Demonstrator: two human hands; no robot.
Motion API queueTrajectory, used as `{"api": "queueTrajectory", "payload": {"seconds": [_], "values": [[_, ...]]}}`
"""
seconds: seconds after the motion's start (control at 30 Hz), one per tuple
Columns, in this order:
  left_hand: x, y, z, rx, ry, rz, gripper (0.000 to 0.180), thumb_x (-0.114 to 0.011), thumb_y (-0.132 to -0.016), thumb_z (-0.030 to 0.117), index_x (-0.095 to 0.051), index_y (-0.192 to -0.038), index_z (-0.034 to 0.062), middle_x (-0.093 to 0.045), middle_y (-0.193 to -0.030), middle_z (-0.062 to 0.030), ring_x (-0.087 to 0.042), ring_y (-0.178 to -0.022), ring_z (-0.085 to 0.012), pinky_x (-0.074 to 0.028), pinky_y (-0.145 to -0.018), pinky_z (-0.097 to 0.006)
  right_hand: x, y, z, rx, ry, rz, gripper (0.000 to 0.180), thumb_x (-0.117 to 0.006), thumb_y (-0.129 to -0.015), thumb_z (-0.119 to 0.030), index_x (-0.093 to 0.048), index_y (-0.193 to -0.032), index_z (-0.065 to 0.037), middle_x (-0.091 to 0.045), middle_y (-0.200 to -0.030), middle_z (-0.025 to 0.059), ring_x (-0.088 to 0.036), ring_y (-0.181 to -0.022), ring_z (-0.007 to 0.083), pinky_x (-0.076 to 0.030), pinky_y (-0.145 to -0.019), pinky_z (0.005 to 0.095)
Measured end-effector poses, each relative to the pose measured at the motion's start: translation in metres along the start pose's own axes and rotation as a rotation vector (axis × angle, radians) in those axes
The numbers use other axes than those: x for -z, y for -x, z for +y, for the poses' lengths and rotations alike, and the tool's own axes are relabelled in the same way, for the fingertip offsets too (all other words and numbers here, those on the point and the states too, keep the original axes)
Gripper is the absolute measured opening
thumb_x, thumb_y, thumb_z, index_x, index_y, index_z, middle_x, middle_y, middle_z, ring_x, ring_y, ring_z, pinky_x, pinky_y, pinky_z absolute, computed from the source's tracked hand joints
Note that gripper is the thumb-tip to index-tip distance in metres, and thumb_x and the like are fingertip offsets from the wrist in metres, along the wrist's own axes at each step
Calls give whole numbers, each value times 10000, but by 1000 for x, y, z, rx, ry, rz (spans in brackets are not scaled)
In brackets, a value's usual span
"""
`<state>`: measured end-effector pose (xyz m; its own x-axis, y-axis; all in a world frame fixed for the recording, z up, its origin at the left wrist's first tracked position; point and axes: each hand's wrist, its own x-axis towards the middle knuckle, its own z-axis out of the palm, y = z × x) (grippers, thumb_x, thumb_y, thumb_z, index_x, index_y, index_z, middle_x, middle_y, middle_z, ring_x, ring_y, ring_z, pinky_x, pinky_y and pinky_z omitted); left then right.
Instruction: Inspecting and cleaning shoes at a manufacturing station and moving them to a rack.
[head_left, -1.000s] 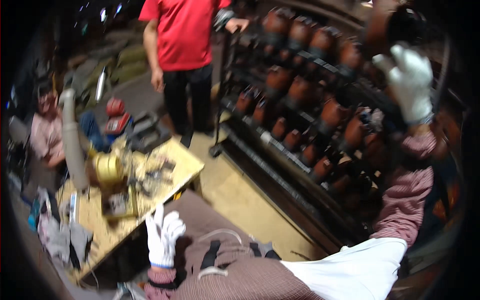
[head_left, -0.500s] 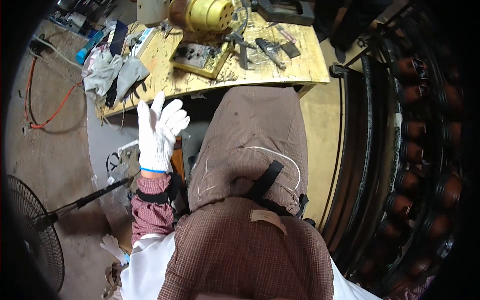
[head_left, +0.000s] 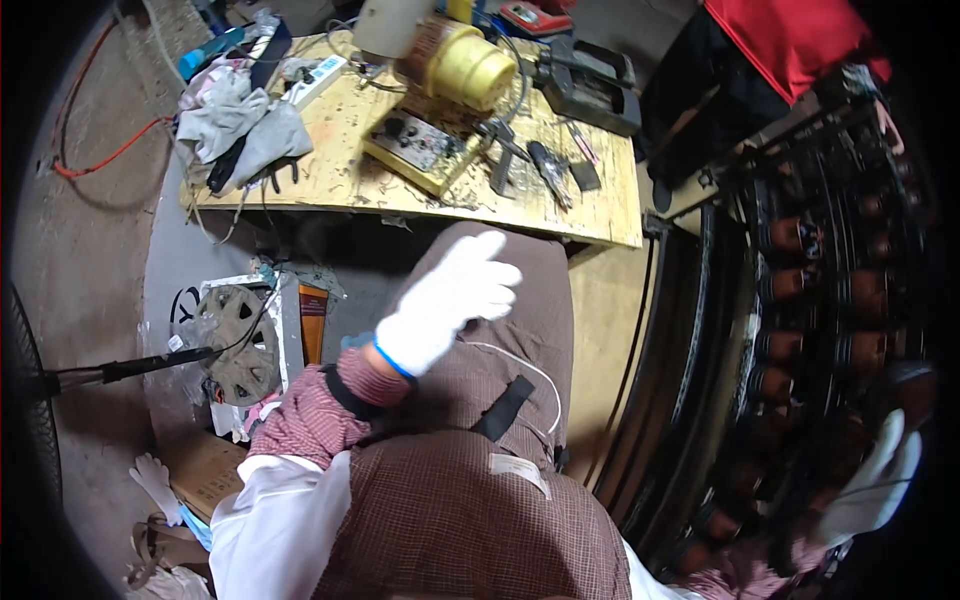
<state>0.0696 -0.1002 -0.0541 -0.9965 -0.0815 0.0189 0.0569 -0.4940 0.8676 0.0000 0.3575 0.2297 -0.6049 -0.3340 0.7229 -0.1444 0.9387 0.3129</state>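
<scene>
My left hand [head_left: 450, 300], in a white knit glove with a blue cuff edge, hovers over my brown checked apron [head_left: 460, 510]. Its fingers are stretched out and hold nothing. At the far right, my right hand [head_left: 870, 495] wears a similar white glove, dim and slightly blurred. Two of its fingers point up, apart, just below a dark brown rounded piece [head_left: 908, 385] at the rack. Whether they touch it I cannot tell. Several brown rounded pieces [head_left: 785, 345] sit in rows on the dark rack [head_left: 690, 330].
Ahead stands a wooden worktable [head_left: 340, 190] with a yellow cylindrical machine [head_left: 470, 65], hand tools [head_left: 548, 172], grey gloves [head_left: 270, 140] and a power strip [head_left: 318, 82]. A fan [head_left: 35, 400] stands left. A person in red [head_left: 790, 40] is beyond the rack.
My left hand has swung right, from beside the apron to above it. My right hand has come into view at the rack. The view has shifted, and a person in red now shows.
</scene>
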Motion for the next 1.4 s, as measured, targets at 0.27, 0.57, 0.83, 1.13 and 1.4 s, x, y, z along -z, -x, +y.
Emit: {"api": "queueTrajectory", "payload": {"seconds": [0.27, 0.57, 0.83, 1.13, 1.4], "values": [[76, 41, -117, 82, -540, 169, 538, -408, -1109, 270, -267, -1596, 92, -508, -1474, -143, -589, -1222, -255, -478, -1058, -411, -59, 31, -289, 889, -1083, -544, 336, -785, -795, -311, -745, -1023, -67, -733, -1012, 68, -629, -665, 244, -460, -590, 395], [195, 5, -52, 3, 802, 233, 616, -435, -1074, 456, -299, -1565, 111, -415, -1550, -123, -484, -1365, -315, -423, -1148, -470, -107, 25, -307, 379, -1252, -454, 424, -787, -826, -256, -722, -1186, -42, -732, -1169, 180, -721, -1014, 315, -514, -788, 386], [290, -69, -88, -111, 852, 203, 593, -467, -1038, 534, -461, -1481, 140, -533, -1466, -91, -554, -1294, -313, -459, -1116, -482, -117, 93, -285, 35, -1168, -764, 413, -804, -689, -82, -738, -1092, -24, -741, -1156, 149, -701, -1072, 323, -533, -945, 400], [202, -47, -19, -206, 1023, 436, 474, -436, -1072, 456, -610, -1370, 131, -652, -1346, -63, -613, -1242, -289, -473, -1109, -446, -142, 89, -298, 120, -1175, -742, 409, -829, -723, -150, -741, -1102, -24, -739, -1142, 161, -706, -1059, 336, -542, -923, 399], [107, -27, 53, -41, 549, 462, 781, -380, -1019, 672, -371, -1562, 112, -484, -1533, -99, -508, -1367, -295, -399, -1171, -454, -144, 81, -323, 197, -1325, -758, 358, -817, -744, -143, -739, -1068, -12, -744, -1096, 166, -716, -1034, 335, -559, -887, 385]]}}
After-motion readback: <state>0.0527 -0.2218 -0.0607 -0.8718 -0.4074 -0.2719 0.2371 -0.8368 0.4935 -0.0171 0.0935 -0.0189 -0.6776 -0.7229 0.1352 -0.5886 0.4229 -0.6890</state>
